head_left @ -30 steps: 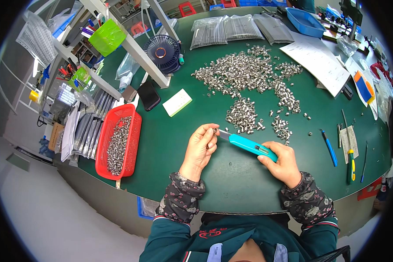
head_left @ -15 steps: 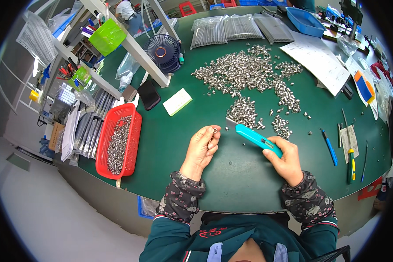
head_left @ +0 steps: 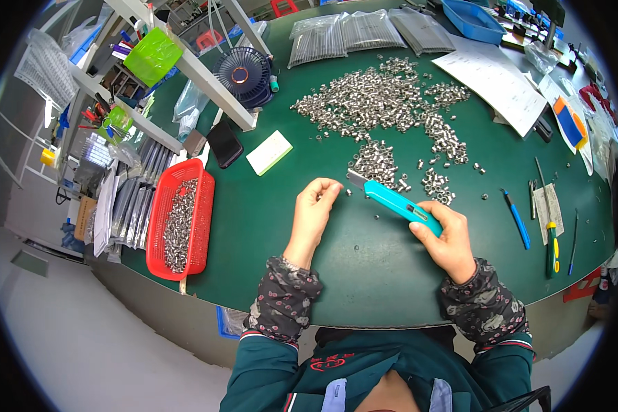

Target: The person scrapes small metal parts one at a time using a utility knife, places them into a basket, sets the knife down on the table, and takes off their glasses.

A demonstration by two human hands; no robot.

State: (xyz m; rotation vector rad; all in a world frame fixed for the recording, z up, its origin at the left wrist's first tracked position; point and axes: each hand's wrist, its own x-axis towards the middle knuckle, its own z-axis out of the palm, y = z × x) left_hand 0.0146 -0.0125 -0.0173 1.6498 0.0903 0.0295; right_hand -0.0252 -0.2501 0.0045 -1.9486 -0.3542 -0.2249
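My right hand [head_left: 450, 240] is wrapped round a turquoise utility knife [head_left: 399, 206]. Its blade is out and points up and left, toward the near end of a heap of small metal rings [head_left: 374, 163]. To the left of the blade tip, apart from it, my left hand [head_left: 311, 213] is closed with thumb and forefinger pinched together. A bit of a small metal ring [head_left: 319, 197] glints between its curled fingers; the rest is hidden by them.
A red basket [head_left: 207, 226] of metal parts stands at left, beside stacked bags. A phone [head_left: 224, 144], notepad [head_left: 269, 152] and fan [head_left: 244, 75] lie beyond. At right are a blue-handled tool [head_left: 517, 221], a screwdriver [head_left: 552, 250] and paper sheets [head_left: 491, 86]. Bagged tubes [head_left: 316, 42] line the back.
My left hand has turned and risen slightly, so the ring that showed at its fingertips is now mostly hidden. The knife has shifted a little left and up. The whole view has moved slightly.
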